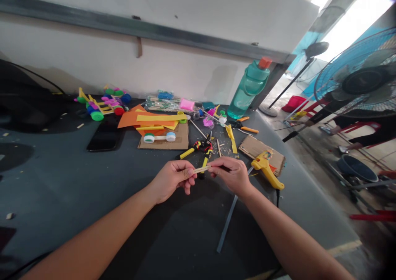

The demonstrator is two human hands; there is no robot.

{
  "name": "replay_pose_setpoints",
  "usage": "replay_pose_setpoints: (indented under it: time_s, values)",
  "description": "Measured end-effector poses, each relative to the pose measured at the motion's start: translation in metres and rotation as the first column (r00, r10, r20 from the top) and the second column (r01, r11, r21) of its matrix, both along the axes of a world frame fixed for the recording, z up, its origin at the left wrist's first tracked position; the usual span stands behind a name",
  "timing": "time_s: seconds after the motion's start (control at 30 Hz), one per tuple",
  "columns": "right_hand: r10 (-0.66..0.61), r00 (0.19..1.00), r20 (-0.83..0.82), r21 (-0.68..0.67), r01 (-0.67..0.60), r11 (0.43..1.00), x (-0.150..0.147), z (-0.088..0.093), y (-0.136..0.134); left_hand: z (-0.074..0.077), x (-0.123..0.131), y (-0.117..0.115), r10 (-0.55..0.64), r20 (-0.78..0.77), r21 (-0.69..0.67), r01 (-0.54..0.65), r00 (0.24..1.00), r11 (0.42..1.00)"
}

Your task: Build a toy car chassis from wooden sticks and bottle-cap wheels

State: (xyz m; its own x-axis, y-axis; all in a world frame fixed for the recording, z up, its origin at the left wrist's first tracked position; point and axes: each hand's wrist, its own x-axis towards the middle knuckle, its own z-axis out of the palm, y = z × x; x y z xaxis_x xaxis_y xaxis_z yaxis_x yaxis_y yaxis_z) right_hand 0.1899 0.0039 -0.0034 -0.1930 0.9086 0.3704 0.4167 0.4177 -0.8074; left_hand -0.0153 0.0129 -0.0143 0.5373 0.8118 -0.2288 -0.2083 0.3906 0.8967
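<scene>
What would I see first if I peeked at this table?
The left hand and right hand in the middle, pinching a small stick between them. A yellow glue gun lies just right of them, and a colourful toy car sits at the back left.

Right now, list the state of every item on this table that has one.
wooden stick, held above the table between both hands
left hand, shut on the wooden stick
right hand, shut on the wooden stick
yellow-handled cutters, lying flat, handles spread
glue gun, lying on its side on cardboard
water bottle, upright, cap on
phone, lying flat, screen dark
</scene>
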Motion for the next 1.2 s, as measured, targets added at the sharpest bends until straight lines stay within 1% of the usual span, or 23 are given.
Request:
replay_pose_setpoints:
  time_s: [0.2, 0.33, 0.47, 0.6, 0.7, 0.8, 0.87, 0.97, 1.07, 1.2]
  values:
    - [0.005, 1.000, 0.002, -0.001, -0.005, 1.000, 0.0006, -0.0007, -0.0003, 0.0001, 0.0004, -0.0006, 0.008, 0.001, 0.007, -0.008, 1.000, 1.000]
    - [-0.006, 1.000, 0.003, -0.004, 0.006, 1.000, -0.0006, -0.0007, 0.0000, 0.0003, 0.0014, -0.0012, 0.022, -0.035, 0.036, -0.021, 0.999, 0.999]
    - [-0.076, 0.996, 0.040, 0.032, 0.075, 0.997, -0.0031, -0.0009, 0.0001, -0.0010, 0.0019, -0.0005, 0.064, -0.066, 0.117, -0.056, 0.996, 0.992]
    - [-0.109, 0.992, 0.064, 0.059, 0.105, 0.993, -0.0029, -0.0030, 0.0009, -0.0031, 0.0006, 0.0025, 0.131, -0.113, 0.244, -0.100, 0.985, 0.965]
    - [-0.117, 0.991, 0.061, 0.069, 0.112, 0.991, -0.0013, -0.0040, 0.0020, -0.0036, -0.0013, 0.0041, 0.212, -0.206, 0.356, -0.129, 0.955, 0.926]
    - [-0.113, 0.990, 0.084, 0.083, 0.106, 0.991, -0.0005, -0.0038, 0.0025, -0.0025, -0.0032, 0.0030, 0.314, -0.328, 0.482, -0.128, 0.891, 0.867]
    - [-0.111, 0.988, 0.106, 0.094, 0.101, 0.990, -0.0007, -0.0035, 0.0023, -0.0016, -0.0039, 0.0011, 0.377, -0.392, 0.575, -0.097, 0.839, 0.812]
    - [-0.103, 0.987, 0.127, 0.105, 0.090, 0.990, -0.0018, -0.0036, 0.0018, -0.0010, -0.0042, -0.0018, 0.440, -0.445, 0.693, -0.011, 0.780, 0.721]
    - [-0.094, 0.986, 0.138, 0.113, 0.079, 0.991, -0.0031, -0.0043, 0.0015, -0.0014, -0.0041, -0.0029, 0.459, -0.461, 0.753, 0.061, 0.759, 0.655]
    - [-0.086, 0.986, 0.140, 0.111, 0.071, 0.991, -0.0038, -0.0052, 0.0015, -0.0044, -0.0045, -0.0024, 0.475, -0.443, 0.790, 0.081, 0.760, 0.608]
